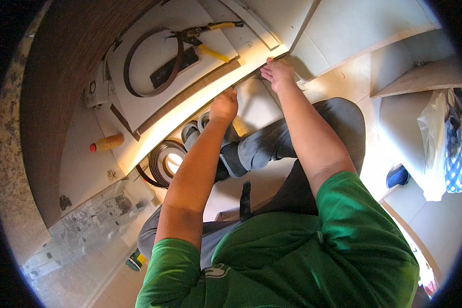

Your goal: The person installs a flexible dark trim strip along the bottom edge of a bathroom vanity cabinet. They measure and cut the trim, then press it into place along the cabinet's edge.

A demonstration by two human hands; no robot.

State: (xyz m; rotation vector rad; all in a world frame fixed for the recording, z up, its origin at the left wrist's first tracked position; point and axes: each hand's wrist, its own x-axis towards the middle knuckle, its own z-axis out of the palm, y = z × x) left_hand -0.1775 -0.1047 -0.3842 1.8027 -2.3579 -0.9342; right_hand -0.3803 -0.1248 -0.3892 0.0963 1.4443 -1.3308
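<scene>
My left hand [225, 106] is closed, its fingertips at the front edge of a pale board [185, 114]; what it pinches is hidden. Further along that edge, near the board's far right corner, is my right hand [279, 75]. Its fingers are partly stretched out and apart, with the fingertips close to the edge. A thin dark line runs along the edge between both hands. Below the board, left of my left forearm, sits a coil of brown edging strip [161, 163]. On the board lie a loop of dark strip [127, 66], yellow-handled pliers [192, 37] and a dark flat block [174, 68].
An orange bottle with a red tip [107, 142] lies at the left. A curved dark panel [51, 102] rises beside it. Clear plastic sheeting [82, 241] covers the lower left. On the right are a wooden shelf [421, 79] and a hanging plastic bag [432, 149].
</scene>
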